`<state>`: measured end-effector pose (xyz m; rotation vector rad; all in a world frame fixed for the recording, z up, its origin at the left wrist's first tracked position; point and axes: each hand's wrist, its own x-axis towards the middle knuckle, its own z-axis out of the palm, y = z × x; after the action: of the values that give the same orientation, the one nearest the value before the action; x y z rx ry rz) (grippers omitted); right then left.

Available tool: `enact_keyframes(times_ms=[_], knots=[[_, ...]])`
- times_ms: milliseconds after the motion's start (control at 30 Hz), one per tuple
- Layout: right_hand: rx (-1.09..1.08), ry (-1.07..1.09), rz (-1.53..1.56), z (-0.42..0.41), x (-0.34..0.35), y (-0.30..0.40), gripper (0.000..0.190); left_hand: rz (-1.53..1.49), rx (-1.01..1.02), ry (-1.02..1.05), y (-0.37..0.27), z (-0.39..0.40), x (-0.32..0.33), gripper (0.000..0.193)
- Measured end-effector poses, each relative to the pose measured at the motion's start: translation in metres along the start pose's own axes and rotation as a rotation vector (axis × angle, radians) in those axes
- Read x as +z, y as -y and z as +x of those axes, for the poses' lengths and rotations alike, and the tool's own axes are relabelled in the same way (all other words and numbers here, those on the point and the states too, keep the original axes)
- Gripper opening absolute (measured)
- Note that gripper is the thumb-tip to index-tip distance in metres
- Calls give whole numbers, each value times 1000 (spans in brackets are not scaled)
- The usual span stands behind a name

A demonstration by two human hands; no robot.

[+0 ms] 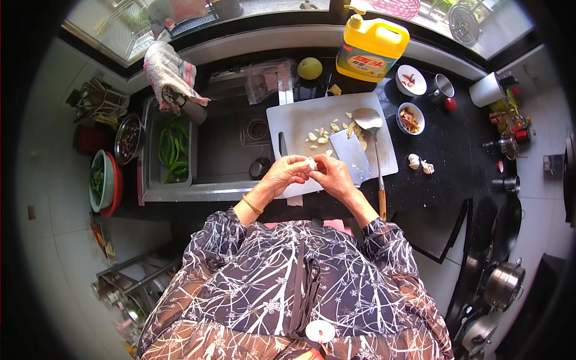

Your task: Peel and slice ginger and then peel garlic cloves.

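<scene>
Between the fingertips of both hands is a small piece of garlic (312,164), partly covered by the fingers. My left hand (286,172) pinches it from one side and my right hand (333,174) from the other. Both hands are over the near part of a white cutting board (301,118). Several peeled garlic cloves (320,136) lie on the board beyond them. A cleaver blade (350,155) rests flat beside my right hand, its handle hidden. A metal wok spatula with a wooden handle (378,157) lies across the board's right side. Sliced pieces (355,130) sit near its head.
Garlic bulbs (414,161) lie right of the board. Two small bowls (410,119) (411,80) hold dried chillies and other seasonings. Left is a sink (225,135) with green peppers (173,148) in a tub. A yellow detergent jug (371,47) and a round green fruit (309,68) stand behind.
</scene>
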<state>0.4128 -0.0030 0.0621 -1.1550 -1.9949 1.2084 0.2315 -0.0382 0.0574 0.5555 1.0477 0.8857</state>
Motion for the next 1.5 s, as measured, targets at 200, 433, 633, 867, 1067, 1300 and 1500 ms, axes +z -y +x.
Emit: enact_keyframes(times_ms=[200, 433, 633, 867, 1067, 1300, 1500], knots=[[44, -39, 105, 2, 1, 13, 34, -120, -129, 160, -13, 6, -14, 27], [163, 24, 100, 1, 6, 14, 34, -34, -151, 161, -16, 12, -15, 29], [68, -11, -10, -3, 8, 6, 35, 12, -227, 229, -19, 19, -20, 31], [-6, 46, -341, -7, 3, 12, 28, 264, -202, 219, -19, 26, -9, 32], [8, 102, -426, -11, 11, 6, 30, 402, -236, 236, -15, 28, -4, 26], [81, 134, -273, -15, 15, 3, 30, 306, -243, 144, -17, 21, 9, 28], [-15, 117, -334, -21, 15, -1, 27, 169, -259, 132, -10, 14, 15, 16]])
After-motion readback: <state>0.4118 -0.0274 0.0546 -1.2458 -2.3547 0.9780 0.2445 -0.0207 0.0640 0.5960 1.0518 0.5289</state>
